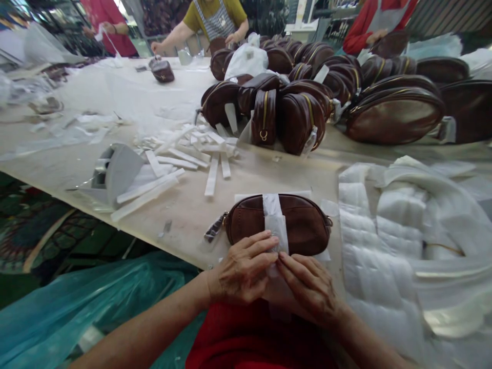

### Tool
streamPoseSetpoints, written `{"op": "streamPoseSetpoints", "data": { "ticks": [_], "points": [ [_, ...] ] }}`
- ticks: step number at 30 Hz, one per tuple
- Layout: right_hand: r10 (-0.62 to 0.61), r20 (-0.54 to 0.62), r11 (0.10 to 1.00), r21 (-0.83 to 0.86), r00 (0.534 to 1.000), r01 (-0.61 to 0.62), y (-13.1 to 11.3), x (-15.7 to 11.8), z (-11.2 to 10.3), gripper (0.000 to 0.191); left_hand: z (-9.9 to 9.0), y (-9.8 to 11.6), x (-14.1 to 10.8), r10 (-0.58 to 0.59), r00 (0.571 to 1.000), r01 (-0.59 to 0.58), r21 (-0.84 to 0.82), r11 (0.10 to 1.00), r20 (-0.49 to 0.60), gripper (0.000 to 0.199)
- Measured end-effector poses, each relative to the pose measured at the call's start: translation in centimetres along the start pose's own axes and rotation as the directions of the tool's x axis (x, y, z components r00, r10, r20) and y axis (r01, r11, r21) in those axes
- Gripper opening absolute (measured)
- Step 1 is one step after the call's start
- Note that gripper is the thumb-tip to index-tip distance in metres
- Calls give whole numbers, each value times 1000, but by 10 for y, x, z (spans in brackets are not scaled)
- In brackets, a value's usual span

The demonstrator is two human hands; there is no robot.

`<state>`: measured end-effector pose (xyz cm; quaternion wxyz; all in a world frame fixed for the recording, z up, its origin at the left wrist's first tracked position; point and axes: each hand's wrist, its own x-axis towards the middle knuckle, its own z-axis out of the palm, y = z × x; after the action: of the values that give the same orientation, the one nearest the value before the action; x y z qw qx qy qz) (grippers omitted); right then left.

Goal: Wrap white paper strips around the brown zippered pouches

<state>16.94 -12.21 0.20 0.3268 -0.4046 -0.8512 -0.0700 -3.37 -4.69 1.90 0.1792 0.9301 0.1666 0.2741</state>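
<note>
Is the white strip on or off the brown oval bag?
On: the thin white strip crosses the brown oval bag, left fingers touching it.

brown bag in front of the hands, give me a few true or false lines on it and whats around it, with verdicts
1. A white band crosses the bag. True.
2. The left hand is raised clear of the band. False: its fingers rest on it.
3. More bags are grouped farther back on the table. True.
4. The right hand holds scissors. False: its fingertips are at the band's near end.
5. Loose white strips lie on the table. True.
</note>
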Motion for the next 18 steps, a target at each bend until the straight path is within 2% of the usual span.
{"op": "streamPoseSetpoints", "data": {
  "ticks": [3, 6, 9, 11, 13, 15, 18],
  "points": [
    [4, -11, 1000, 1, 1000, -4, 1, 0, 3, 28, -2, 0, 4, -31, 999, 30, -21, 999, -35, 25],
    [19, -19, 999, 40, 1000, -18, 2, -3, 5, 25, 7, -2, 6, -31, 994, 39, 73, 997, -105, 13],
    [63, -5, 992, 105, 998, -63, 0, -14, 2, 26, 15, -2, 3, 5, 993, 15, 161, 987, -121, 10],
    [160, -13, 980, 119, 987, -157, -3, -24, -3, 32, 18, -2, 1, 20, 993, 4, 203, 979, -117, 11],
    [294, -3, 949, 124, 956, -291, -9, -33, -8, 34, 19, -1, -1, 26, 994, 1, 233, 972, -111, 13],
    [391, 64, 907, 143, 918, -396, -16, -39, -12, 34, 20, 0, -2, 35, 993, -6, 253, 967, -111, 14],
    [426, 199, 867, 190, 883, -461, -25, -40, -11, 39, 21, 0, -3, 42, 992, -10, 264, 964, -115, 13]
  ]
}}
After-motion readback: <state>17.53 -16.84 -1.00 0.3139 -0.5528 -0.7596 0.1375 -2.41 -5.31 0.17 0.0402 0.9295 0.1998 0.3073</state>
